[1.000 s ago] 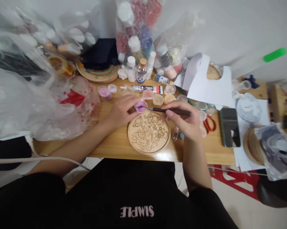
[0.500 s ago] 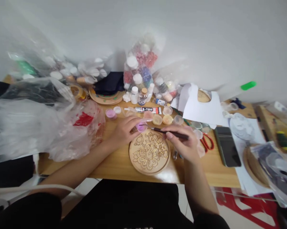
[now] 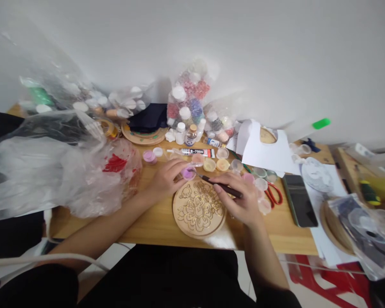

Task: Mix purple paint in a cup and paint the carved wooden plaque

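Note:
A round wooden disc (image 3: 198, 209) with a gold flower outline lies near the table's front edge. My right hand (image 3: 242, 201) is closed on a thin dark tool (image 3: 221, 185), whose tip reaches up-left into a small pot of purple powder (image 3: 189, 173). My left hand (image 3: 166, 179) curls round that pot and steadies it just above the disc's upper left rim.
A row of small open pots (image 3: 216, 164) and a B-7000 glue tube (image 3: 197, 151) lie behind the disc. Red-handled scissors (image 3: 273, 194) and a phone (image 3: 299, 205) sit to the right, big plastic bags (image 3: 51, 162) to the left, bagged bottles (image 3: 187, 102) by the wall.
The view has tilted up, showing more wall. My right hand has shifted slightly left over the disc, with the tool tip still at the purple pot. My left hand stays on the pot.

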### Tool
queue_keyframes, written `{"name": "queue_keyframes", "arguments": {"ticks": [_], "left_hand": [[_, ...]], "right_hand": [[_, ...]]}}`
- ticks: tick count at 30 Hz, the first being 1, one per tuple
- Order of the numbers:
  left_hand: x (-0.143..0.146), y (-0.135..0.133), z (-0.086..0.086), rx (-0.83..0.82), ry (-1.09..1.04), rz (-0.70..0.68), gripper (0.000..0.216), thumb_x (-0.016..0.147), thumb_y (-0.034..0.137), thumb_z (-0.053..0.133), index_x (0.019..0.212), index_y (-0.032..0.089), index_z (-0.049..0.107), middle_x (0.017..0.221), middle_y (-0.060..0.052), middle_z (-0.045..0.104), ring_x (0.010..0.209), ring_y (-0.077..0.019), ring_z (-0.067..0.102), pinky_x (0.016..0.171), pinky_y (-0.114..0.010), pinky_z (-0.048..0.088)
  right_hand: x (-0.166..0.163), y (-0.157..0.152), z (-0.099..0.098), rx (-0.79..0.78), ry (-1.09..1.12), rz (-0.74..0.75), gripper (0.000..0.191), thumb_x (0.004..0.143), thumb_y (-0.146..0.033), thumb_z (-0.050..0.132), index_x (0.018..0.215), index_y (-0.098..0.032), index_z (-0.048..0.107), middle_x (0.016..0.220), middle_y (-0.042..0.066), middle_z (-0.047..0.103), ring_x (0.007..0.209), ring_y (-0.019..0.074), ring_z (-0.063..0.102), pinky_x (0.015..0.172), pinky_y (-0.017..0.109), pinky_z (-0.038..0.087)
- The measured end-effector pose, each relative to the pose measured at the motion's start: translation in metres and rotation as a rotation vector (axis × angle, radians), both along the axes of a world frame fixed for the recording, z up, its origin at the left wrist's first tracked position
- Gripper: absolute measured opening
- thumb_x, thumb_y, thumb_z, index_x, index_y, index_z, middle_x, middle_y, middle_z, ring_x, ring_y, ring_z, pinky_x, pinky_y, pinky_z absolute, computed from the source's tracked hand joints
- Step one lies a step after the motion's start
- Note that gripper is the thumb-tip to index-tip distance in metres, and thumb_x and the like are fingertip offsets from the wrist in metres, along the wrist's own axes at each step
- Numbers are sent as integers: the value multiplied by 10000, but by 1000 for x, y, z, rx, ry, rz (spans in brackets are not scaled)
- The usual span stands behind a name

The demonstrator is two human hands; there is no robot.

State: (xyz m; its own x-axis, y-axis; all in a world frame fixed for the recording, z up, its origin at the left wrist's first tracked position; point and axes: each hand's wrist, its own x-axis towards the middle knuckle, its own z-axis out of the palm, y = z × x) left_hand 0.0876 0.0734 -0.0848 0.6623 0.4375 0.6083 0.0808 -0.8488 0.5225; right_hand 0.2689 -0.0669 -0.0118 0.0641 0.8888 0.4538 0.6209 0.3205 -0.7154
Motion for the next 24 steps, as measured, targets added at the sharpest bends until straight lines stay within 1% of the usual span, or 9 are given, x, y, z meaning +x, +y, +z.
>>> {"name": "queue_keyframes", "arguments": {"ticks": [3,8,11,13,15,18,22,24], "left_hand": [[0,0,-1,6,11,14,235,934,285,614,1146,183,600,1059,-90,708,989,-210,693,837,-374,604],[0,-1,0,-10,36,55,223,923,279,630,1130,196,615,1049,-76,717,992,-211,692,862,-380,586],[-1,-1,0,-35,47,62,222,915,272,646,1123,203,610,1061,-65,717,1006,-210,684,871,-381,578],[-1,-1,-1,-43,46,41,222,916,276,648,1122,208,601,1079,-66,713,1020,-212,677,872,-377,574],[-1,1,-2,-55,47,14,224,922,294,639,1128,214,596,1079,-68,710,1012,-216,675,862,-376,572],[-1,2,-3,-85,80,-3,247,931,332,624,1152,229,588,1066,-59,709,983,-218,675,849,-383,571],[-2,2,-3,-104,98,1,285,933,370,623,1173,224,580,1100,-60,708,1012,-234,667,885,-409,563],[-2,1,-3,-95,90,-3,285,937,368,618,1171,208,581,1111,-68,708,1022,-229,666,898,-405,560]], "right_hand": [[0,0,0,-10,-1,4,191,884,-104,609,1014,-217,690,873,29,756,748,136,699,621,258,552],[3,-2,2,-2,121,-12,242,869,-100,623,1028,-256,719,884,6,768,749,138,707,653,274,570],[3,-2,3,-34,166,-50,237,869,-114,635,1023,-265,735,865,3,764,724,137,698,629,274,556],[3,-2,4,-46,151,-50,212,875,-135,638,1008,-264,741,857,4,759,712,135,688,607,273,540],[3,-1,6,-48,108,-14,188,883,-149,635,991,-260,742,855,6,753,720,137,683,609,277,532],[5,-2,11,-47,53,36,175,890,-154,633,989,-256,736,850,7,741,730,136,673,639,286,525],[11,-5,16,-69,51,39,198,898,-165,628,1033,-270,729,889,9,741,803,151,683,705,304,536],[13,-7,16,-89,56,43,199,907,-181,620,1048,-272,728,897,11,742,814,155,685,705,308,540]]}}
